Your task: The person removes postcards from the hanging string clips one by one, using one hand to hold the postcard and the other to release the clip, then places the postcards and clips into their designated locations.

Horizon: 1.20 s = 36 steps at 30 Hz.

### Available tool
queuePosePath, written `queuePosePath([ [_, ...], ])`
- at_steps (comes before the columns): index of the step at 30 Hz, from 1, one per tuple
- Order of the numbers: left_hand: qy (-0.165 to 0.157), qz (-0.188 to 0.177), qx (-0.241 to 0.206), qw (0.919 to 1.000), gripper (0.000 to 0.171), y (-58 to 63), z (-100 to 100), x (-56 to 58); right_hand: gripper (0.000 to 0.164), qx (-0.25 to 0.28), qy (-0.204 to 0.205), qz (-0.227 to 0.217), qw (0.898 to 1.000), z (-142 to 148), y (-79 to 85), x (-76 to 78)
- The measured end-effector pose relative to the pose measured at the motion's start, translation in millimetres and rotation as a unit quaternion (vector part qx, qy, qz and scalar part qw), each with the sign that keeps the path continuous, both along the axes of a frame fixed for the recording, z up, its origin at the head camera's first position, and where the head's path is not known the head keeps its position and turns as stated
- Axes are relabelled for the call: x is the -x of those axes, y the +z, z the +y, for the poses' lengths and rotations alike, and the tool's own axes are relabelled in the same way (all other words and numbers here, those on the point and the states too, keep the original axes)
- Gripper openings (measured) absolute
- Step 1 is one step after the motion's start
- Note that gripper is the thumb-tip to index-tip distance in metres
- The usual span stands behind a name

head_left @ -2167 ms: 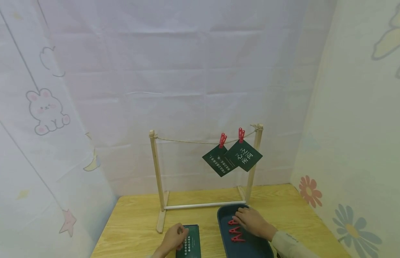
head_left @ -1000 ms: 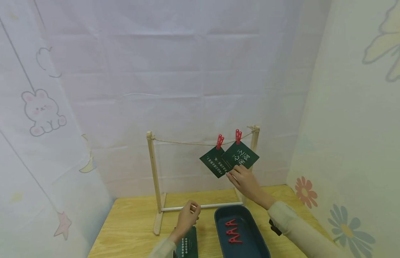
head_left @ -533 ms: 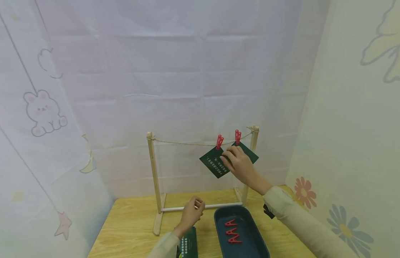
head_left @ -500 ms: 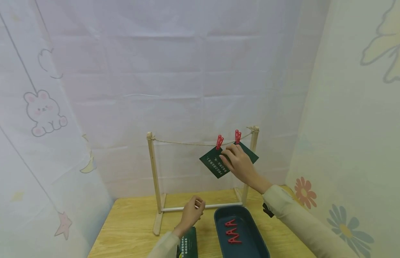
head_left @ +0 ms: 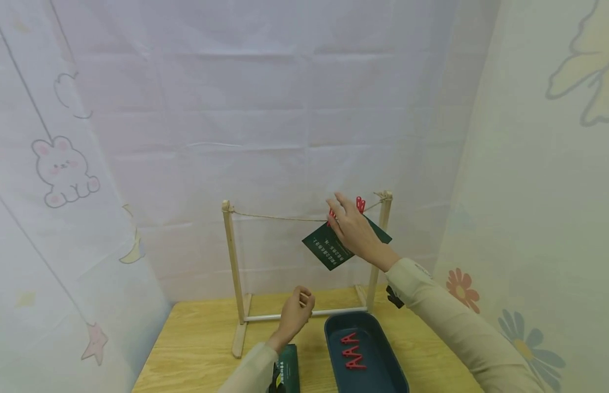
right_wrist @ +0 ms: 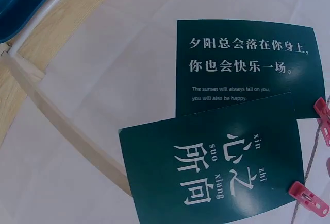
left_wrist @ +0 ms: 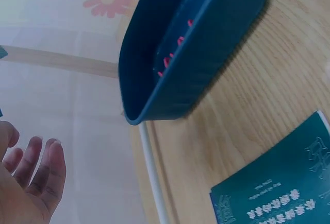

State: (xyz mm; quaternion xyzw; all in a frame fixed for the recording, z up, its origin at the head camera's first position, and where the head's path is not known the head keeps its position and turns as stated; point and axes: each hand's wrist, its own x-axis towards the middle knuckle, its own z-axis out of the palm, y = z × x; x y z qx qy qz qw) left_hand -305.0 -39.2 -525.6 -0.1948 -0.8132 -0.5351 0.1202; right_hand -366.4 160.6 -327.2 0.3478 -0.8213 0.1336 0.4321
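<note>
Two dark green cards with white lettering hang from a string (head_left: 280,218), overlapping. A red clothespin (head_left: 330,217) clips the left card (head_left: 321,245); another clothespin (head_left: 360,204) clips the right card (head_left: 381,230). My right hand (head_left: 353,229) is raised in front of them, fingers extended and spread around the left clothespin; whether they touch it is unclear. The right wrist view shows both cards, the front card (right_wrist: 216,167) lapping over the rear card (right_wrist: 247,64). Low over the table, my left hand (head_left: 296,312) hovers with loosely curled fingers, holding nothing.
A blue tray (head_left: 390,355) with three red clothespins (head_left: 352,352) stands at the right. Green cards (head_left: 291,371) lie on the table beneath my left forearm. The string spans two wooden posts (head_left: 232,262), joined low down by a white rod (head_left: 260,317).
My right hand has gone from the tray up past the right card to the left clothespin. My left hand has lifted off the cards on the table and moved slightly forward and right.
</note>
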Motion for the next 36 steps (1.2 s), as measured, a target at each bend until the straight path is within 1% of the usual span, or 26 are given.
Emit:
queuePosePath([
  [3, 0.013, 0.008, 0.01, 0.9998, 0.017, 4.3, 3, 4.8, 0.046, -0.001, -0.009, -0.025, 1.0, -3, 2.9, 0.7],
  [7, 0.021, 0.017, 0.016, 0.9995, 0.018, 11.7, 7, 8.3, 0.043, -0.013, -0.031, -0.055, 0.998, -5, 5.3, -1.2],
  [10, 0.025, 0.031, 0.017, 0.9991, 0.017, 17.9, 10, 8.9, 0.04, -0.032, -0.05, -0.074, 0.995, -5, 6.6, -3.3],
  [12, 0.03, 0.046, 0.017, 0.9984, 0.016, 21.1, 12, 9.4, 0.039, -0.045, -0.059, -0.084, 0.994, -6, 7.3, -4.4],
  [16, 0.045, 0.064, 0.016, 0.9968, 0.013, 25.4, 19, 8.9, 0.043, -0.057, -0.066, -0.103, 0.991, -7, 8.4, -5.4],
  [20, 0.039, 0.053, -0.007, 0.9978, 0.016, 31.8, 27, 7.0, 0.045, -0.059, -0.069, -0.112, 0.989, -8, 9.3, -5.4],
  [23, 0.047, 0.041, -0.017, 0.9979, 0.018, 34.9, 32, 7.7, 0.045, -0.058, -0.069, -0.112, 0.99, -10, 9.6, -4.8],
  [27, 0.068, 0.027, -0.024, 0.9971, 0.02, 35.1, 34, 9.6, 0.045, -0.052, -0.06, -0.114, 0.99, -11, 10.1, -4.9],
  [31, 0.062, 0.026, -0.025, 0.9974, 0.028, 35.2, 35, 10.3, 0.044, -0.04, -0.055, -0.123, 0.99, -10, 9.5, -6.8],
  [33, 0.057, 0.025, -0.025, 0.9977, 0.032, 36.6, 37, 10.5, 0.043, -0.03, -0.051, -0.12, 0.991, -8, 8.4, -7.3],
  [36, 0.06, 0.026, -0.024, 0.9976, 0.033, 39.4, 40, 12.5, 0.042, -0.013, -0.042, -0.118, 0.992, -5, 6.5, -6.1],
])
